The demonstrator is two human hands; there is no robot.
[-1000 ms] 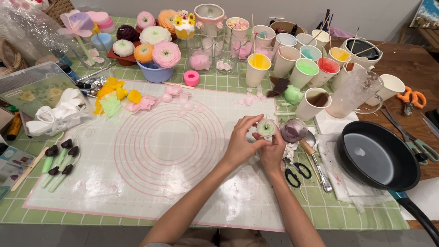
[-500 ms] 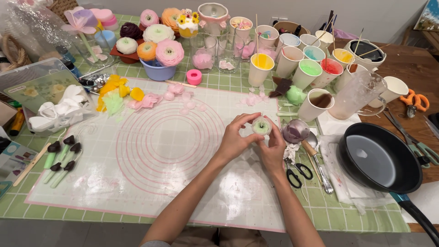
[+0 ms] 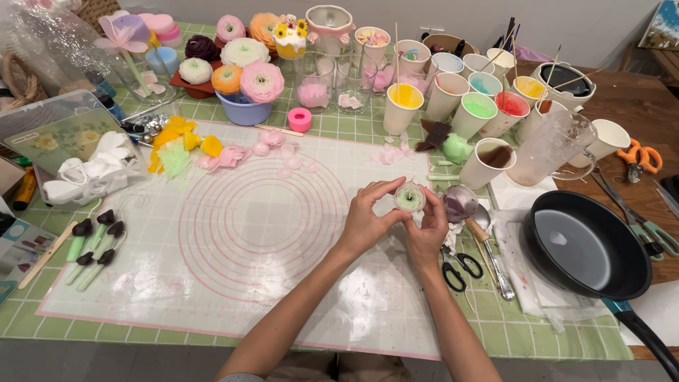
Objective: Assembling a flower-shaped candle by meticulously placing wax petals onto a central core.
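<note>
Both of my hands hold a small round flower bud (image 3: 409, 197), pale green in the middle with whitish petals around it. My left hand (image 3: 368, 219) cups it from the left, thumb and forefinger pinching its edge. My right hand (image 3: 428, 230) supports it from below and the right. They hover over the right part of a translucent silicone mat (image 3: 233, 233) printed with pink concentric circles. Loose pink and white petals (image 3: 279, 152) lie at the mat's far edge.
Paper cups of coloured liquid (image 3: 481, 113) stand at the back right, finished flowers (image 3: 244, 67) at the back left. A black frying pan (image 3: 587, 244), spoons (image 3: 467, 209), black scissors (image 3: 460, 269), a clear jug (image 3: 548, 152), orange scissors (image 3: 640, 157) and green stems (image 3: 92, 244) surround the mat.
My hands have kept the bud in about the same spot while the fingers shifted slightly around it, pressing its outer petals. Nothing else on the table moved.
</note>
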